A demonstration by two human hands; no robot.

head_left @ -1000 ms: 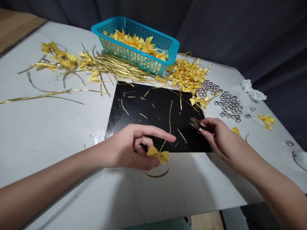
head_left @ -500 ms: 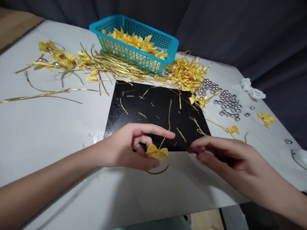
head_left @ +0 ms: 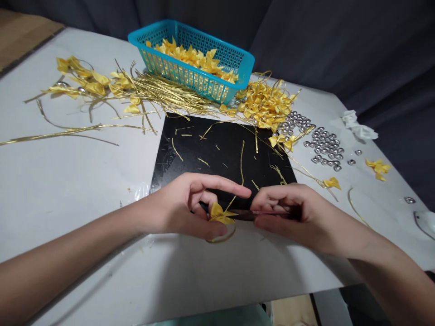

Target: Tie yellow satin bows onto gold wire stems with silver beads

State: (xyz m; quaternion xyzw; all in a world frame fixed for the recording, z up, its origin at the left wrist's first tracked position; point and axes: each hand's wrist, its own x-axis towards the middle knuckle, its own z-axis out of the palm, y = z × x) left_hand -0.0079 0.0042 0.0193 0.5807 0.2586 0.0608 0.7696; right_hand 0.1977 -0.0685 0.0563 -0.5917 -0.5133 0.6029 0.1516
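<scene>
Item: yellow bow (head_left: 220,213), pinched betw. thumb & finger of left hand (head_left: 185,208) at black mat's (head_left: 220,145) 6 o'clock edge; right hand (head_left: 292,215) closed round snips (head_left: 246,216), tip meeting bow from 3 o'clock; advise: steady bow, cut wire (head_left: 222,238) close w/o nicking ribbon; no legible writing/brand.

Table (head_left: 68,181): was white and cluttered.
Middle: a black mat (head_left: 193,156) lay flat, strewn with wire clippings.
Far side: a teal basket (head_left: 190,76) stood beside a gold wire bundle (head_left: 163,93).
Right: heaped yellow bows (head_left: 265,104), silver beads (head_left: 324,147) and a crumpled tissue (head_left: 358,129) lay there.
</scene>
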